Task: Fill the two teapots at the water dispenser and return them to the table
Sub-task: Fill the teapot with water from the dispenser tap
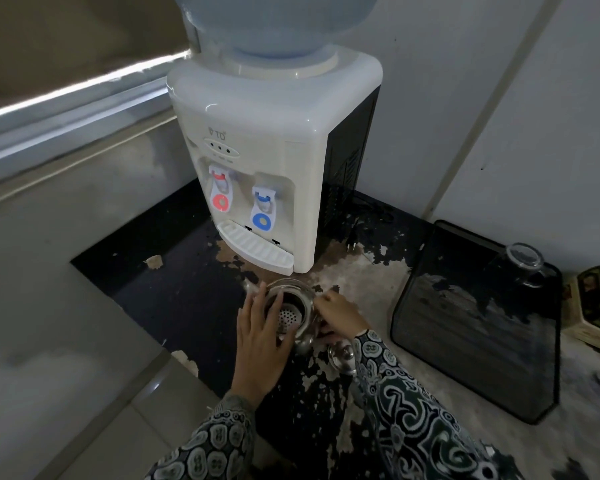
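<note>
A glass teapot (288, 315) with a perforated metal strainer inside stands on the worn black counter (174, 299), just in front of the dispenser's drip tray (253, 249). Its lid is off. My left hand (260, 327) lies against the teapot's left side with its fingers fairly straight. My right hand (340, 315) grips the teapot on its right, at the handle. A shiny metal lid (342, 358) lies on the counter beside my right wrist. The white water dispenser (267, 143) has a red tap (220, 192) and a blue tap (264, 211). Only one teapot is in view.
A black mesh tray (475, 341) with an upturned glass (522, 263) on it stands to the right. A decorated box (593, 306) sits at the far right edge. A plug and cord (352, 240) lie beside the dispenser. A wall and window ledge run along the left.
</note>
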{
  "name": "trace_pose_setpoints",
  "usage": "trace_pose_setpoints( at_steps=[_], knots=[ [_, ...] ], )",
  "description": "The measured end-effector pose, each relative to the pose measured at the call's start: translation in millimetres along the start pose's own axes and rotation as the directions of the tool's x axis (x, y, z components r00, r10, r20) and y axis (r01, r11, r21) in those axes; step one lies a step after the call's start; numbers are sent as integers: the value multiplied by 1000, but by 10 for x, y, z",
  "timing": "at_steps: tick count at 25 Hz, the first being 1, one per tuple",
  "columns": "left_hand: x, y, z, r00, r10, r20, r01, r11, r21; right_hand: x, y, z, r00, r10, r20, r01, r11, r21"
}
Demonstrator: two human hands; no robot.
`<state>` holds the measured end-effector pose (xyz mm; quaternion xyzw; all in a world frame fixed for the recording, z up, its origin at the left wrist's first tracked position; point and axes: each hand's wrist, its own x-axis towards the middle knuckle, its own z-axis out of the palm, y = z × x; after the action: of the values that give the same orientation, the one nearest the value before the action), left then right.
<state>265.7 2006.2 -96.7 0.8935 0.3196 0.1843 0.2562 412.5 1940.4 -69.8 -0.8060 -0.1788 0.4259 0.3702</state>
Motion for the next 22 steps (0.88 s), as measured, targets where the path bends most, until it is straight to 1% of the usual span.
trace_pose_setpoints(
  at_steps=[2,3,4,5,6,7,8,9,10,11,13,15,16,19,20,22],
  knots=[
    [-70,-9,37,997,-82,-11,81,995,-55,-103,19,-7,983,110,145,-115,993,30],
    [-69,-15,32,991,-137,-8,136,986,-96,-143,22,-3,975,133,178,-138,990,12],
    [-55,-24,19,984,-177,5,176,976,-126,-145,32,4,980,118,160,-112,993,-46],
    [-51,-36,2,982,-188,19,189,973,-133,-119,43,21,993,51,103,-36,988,-147],
    [-53,-53,-17,984,-175,32,178,976,-125,-94,45,55,997,-71,37,78,967,-243],
    [-55,-70,-33,987,-150,48,155,981,-114,-85,28,105,975,-222,-9,210,933,-294],
    [-59,-88,-52,990,-124,67,131,986,-105,-89,-7,155,936,-352,-24,327,891,-315],
    [-61,-108,-72,991,-101,84,110,988,-108,-88,-28,194,899,-438,-9,411,850,-329],
    [-59,-132,-107,992,-86,93,98,987,-131,-88,-46,218,875,-483,24,461,818,-346],
    [-42,-161,-161,992,-81,95,96,981,-167,-84,-46,228,866,-496,57,482,800,-357],
    [18,-253,-300,993,-72,94,90,973,-213,-80,-5,223,866,-493,79,490,807,-329],
    [58,-380,-402,995,-64,75,78,977,-199,-113,32,213,872,-489,13,473,837,-275],
    [41,-447,-432,995,-88,45,95,973,-210,-133,44,222,876,-481,-24,456,845,-280],
    [-83,-522,-408,976,-207,-63,178,934,-309,-170,51,261,873,-470,-128,375,816,-439],
    [-124,-497,-374,975,-212,-62,180,924,-338,-169,54,275,861,-482,-164,369,812,-452],
    [-172,-405,-283,985,-170,7,160,910,-383,-158,40,290,838,-509,-196,422,833,-358]
  ],
)
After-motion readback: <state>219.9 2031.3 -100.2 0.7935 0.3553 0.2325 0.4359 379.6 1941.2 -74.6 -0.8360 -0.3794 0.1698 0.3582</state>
